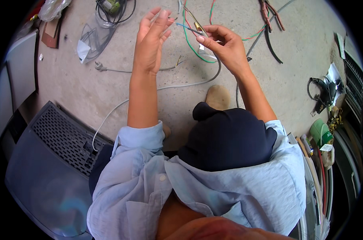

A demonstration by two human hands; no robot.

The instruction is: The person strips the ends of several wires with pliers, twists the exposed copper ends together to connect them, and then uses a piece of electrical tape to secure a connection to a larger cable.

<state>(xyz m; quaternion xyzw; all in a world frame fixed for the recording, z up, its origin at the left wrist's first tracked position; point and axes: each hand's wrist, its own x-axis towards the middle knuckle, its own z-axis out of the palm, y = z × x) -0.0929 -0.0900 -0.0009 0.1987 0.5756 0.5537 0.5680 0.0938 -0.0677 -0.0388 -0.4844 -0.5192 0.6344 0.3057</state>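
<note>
A grey electrical cable [189, 84] runs up from my lap in a loop to my right hand [227, 48]. Thumb and forefinger of that hand are closed on the cable near its stripped end. From this end a blue wire [182, 25] with a bare copper tip points toward my left hand [151, 40]. My left hand is raised with its fingers loosely apart; the wire tip is close to its fingers, and whether they touch is hard to make out. Just beyond my right fingertips shows a small brass-coloured thing [198, 26]; I cannot tell whether it is held.
Red and green wires [201, 57] lie on the concrete floor ahead. A short plug lead [121, 71] with frayed ends rests to the left. A dark perforated plastic casing [57, 132] is at my left side. Rightward are a green container [320, 132] and a black cable [273, 48].
</note>
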